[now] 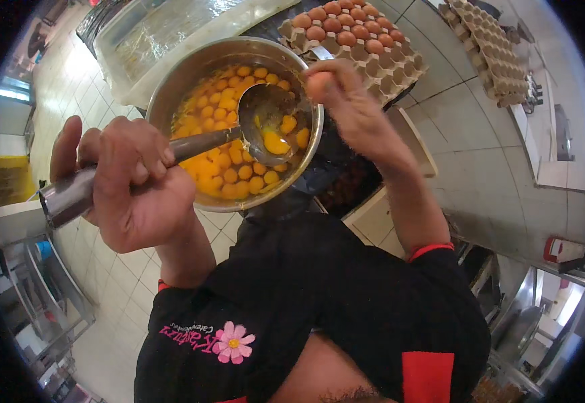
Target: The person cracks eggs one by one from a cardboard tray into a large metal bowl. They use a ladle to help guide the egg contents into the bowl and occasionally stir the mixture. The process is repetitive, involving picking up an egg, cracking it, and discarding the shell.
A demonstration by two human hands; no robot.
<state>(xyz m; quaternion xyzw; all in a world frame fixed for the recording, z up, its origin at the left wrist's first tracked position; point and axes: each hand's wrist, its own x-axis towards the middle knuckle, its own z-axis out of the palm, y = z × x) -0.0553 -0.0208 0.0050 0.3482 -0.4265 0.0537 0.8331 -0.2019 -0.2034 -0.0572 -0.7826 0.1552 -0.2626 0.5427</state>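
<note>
My left hand (136, 181) grips the metal handle of a large ladle (272, 108). The ladle's bowl hangs over a deep metal pot (166, 90), holding egg white and some yolk. Many raw egg yolks (217, 103) float in liquid inside the pot. In my right hand (347, 101) is a brown egg (321, 85), held at the pot's right rim; that hand is slightly blurred, and whether the shell is cracked I cannot tell. A cardboard egg tray (388, 70) lies just beyond, with several brown eggs (345, 38) in its far part and bare cups nearer me.
More stacked egg trays (493, 55) stand at the far right. A translucent plastic-covered container (136, 45) sits behind the pot on the left. Below the right forearm is a dark-lined crate (350, 186). Metal racks (40, 282) line the left side above a tiled floor (96, 252).
</note>
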